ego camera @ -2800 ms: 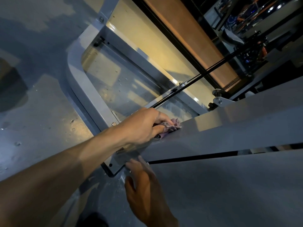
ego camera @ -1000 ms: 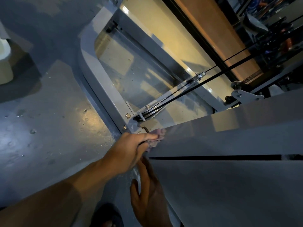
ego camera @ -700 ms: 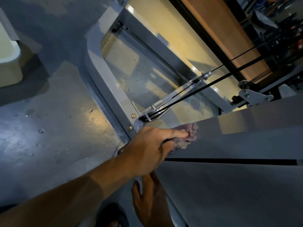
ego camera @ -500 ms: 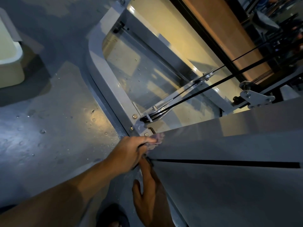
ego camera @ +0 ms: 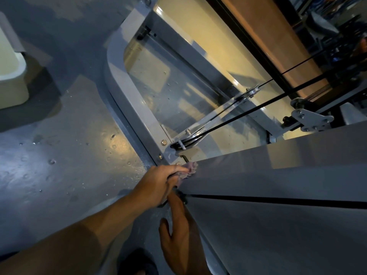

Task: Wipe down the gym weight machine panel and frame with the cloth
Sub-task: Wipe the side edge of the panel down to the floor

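A small crumpled pinkish cloth [ego camera: 188,171] is bunched in my left hand [ego camera: 158,185], which grips it and presses it against the lower corner of the grey machine panel [ego camera: 278,181]. A dark horizontal slot splits the panel into two sections. My right hand [ego camera: 178,235] lies flat with straight fingers along the panel's lower left edge, just under my left hand; its fingertips are hidden behind my left hand. The grey tubular frame [ego camera: 127,92] curves away above the cloth, with bolts near the corner.
Black cables [ego camera: 258,108] run from a pulley by the panel corner up to the right, past a metal bracket [ego camera: 309,118]. A clear shield [ego camera: 174,92] fills the frame. The grey floor [ego camera: 59,145] is spotted with drops. A pale bin [ego camera: 10,76] stands at left.
My left hand swept the cloth right along the panel, then drew it back to the lower corner, where it stays. My right hand has held its place on the panel edge.
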